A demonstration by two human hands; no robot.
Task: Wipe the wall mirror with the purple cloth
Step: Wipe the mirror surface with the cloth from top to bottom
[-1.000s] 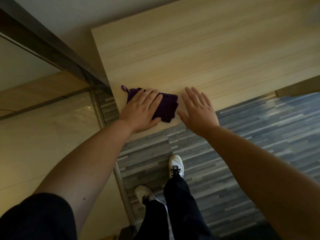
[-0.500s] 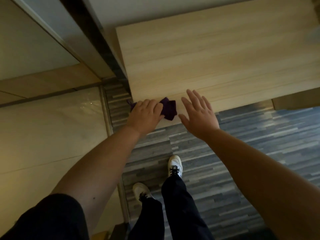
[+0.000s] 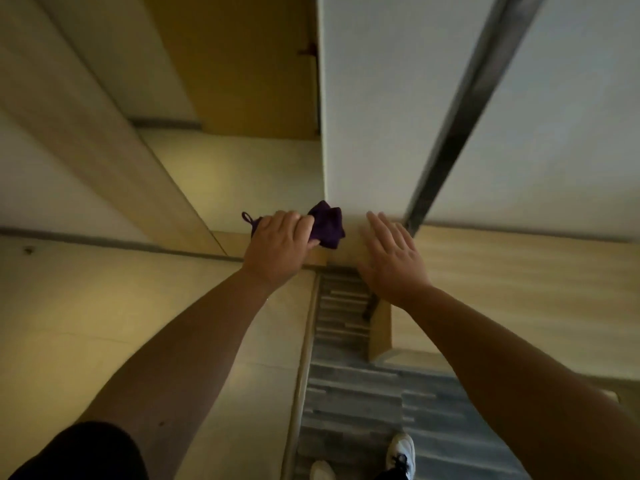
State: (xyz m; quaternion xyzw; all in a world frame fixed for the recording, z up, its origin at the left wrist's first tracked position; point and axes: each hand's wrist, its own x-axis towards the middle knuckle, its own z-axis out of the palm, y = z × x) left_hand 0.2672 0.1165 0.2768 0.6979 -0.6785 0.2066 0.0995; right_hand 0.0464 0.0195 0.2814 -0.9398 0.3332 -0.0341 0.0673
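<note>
My left hand [image 3: 277, 247] is shut on the purple cloth [image 3: 329, 225], which is bunched up; its loop sticks out to the left of my knuckles. The cloth is held in front of the lower edge of a white wall panel [image 3: 367, 98]. Just to the right, my right hand [image 3: 391, 258] is open, palm down and fingers spread, holding nothing. I cannot tell which surface here is the mirror.
A light wooden table [image 3: 519, 289] stands at the right. A dark metal strip [image 3: 460, 109] runs up the wall above it. A wooden door [image 3: 249, 64] is at upper centre. Pale floor [image 3: 104, 306] lies left, grey planks [image 3: 363, 393] under my shoes [image 3: 401, 452].
My left hand closed on the cloth and lifted it off the table. The view swung left, so the table now sits at the right. My right hand stayed open beside it.
</note>
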